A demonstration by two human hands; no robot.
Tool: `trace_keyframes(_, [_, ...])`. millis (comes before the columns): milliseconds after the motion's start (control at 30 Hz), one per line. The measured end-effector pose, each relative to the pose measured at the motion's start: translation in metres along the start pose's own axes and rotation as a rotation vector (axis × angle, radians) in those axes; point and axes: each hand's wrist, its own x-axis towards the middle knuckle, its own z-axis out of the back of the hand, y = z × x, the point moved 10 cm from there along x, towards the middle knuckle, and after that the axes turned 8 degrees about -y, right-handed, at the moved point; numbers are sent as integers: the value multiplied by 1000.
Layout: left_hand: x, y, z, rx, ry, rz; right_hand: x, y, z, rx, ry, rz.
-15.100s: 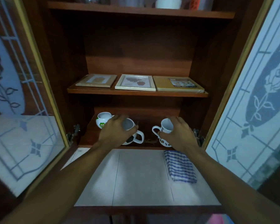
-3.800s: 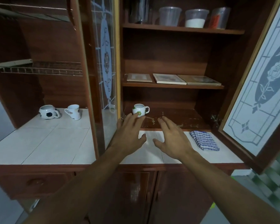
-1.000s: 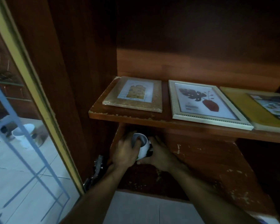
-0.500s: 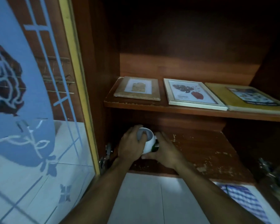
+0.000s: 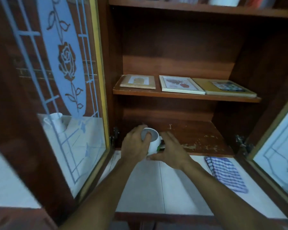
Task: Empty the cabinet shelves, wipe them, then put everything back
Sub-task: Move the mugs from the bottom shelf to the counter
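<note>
White, round-bellied ceramic mug (image 5: 154, 145) with a green mark is sitting between your two hands, over the front lip of the worn brown wooden bottom shelf (image 5: 198, 138), at its left end. Your left hand (image 5: 135, 146) is curling over the rim, thumb lying across the mouth. Your right hand (image 5: 170, 154) is cupping the mug's right side and base, fingers half bent. Mouth is tilting up toward you. Likely exit: straight back toward you. Note the frosted glass door (image 5: 70, 113) is standing just beside your left hand.

Dim light leaves the cabinet (image 5: 173, 47) above the fingers (image 5: 170, 138) in shadow. Left of them, the glass door (image 5: 65, 80) blurs.
</note>
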Motion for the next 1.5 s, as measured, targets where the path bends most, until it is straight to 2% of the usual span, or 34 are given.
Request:
trace_keyframes(333, [-80,-38,67,50,-20,-60,-104,60,21,-15,-17,18])
trace_keyframes(867, [-128,-59,156,4,30,-149,-182,143,24,-9,-152,6])
trace_keyframes(1100, [-158,-50,198,26,54,-112,-223,188,11,31,-184,30])
trace_keyframes(1500, [-200,-41,263,46,31,-52,-271,236,-9,22,-134,47])
